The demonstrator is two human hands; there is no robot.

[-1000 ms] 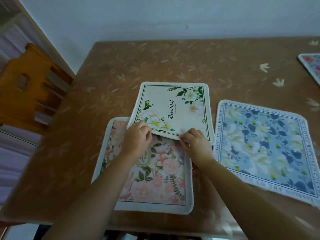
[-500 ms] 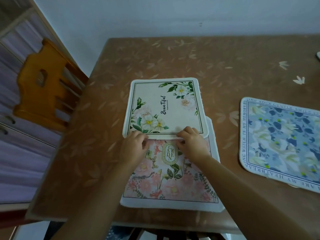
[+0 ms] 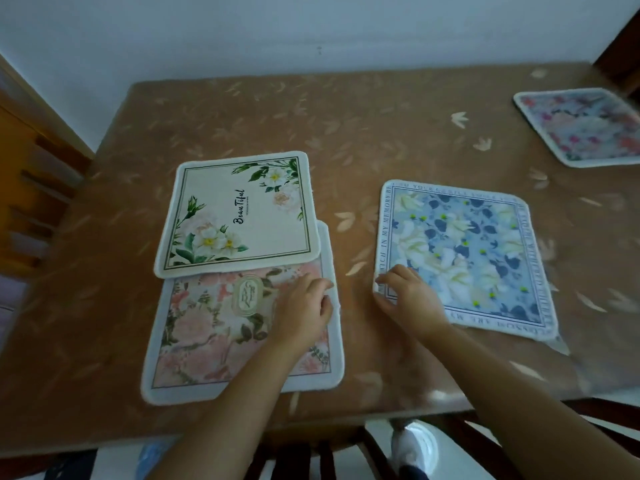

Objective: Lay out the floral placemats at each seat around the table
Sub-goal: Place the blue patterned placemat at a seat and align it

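Our left hand (image 3: 304,306) lies on the right side of the pink placemat (image 3: 207,334), fingers bent at its white border; we cannot tell whether they pinch it. Our right hand (image 3: 408,299) pinches the near left corner of the blue placemat (image 3: 467,254), which shows pale flowers inside a band of lettering. The pink one, with roses and an oval emblem, sits near the front edge of the desk (image 3: 346,126), its far end under the cream placemat (image 3: 239,213) printed with white blossoms and script. A fourth floral placemat (image 3: 585,129) lies well apart, far right. A wooden chair (image 3: 20,188) stands at the left.
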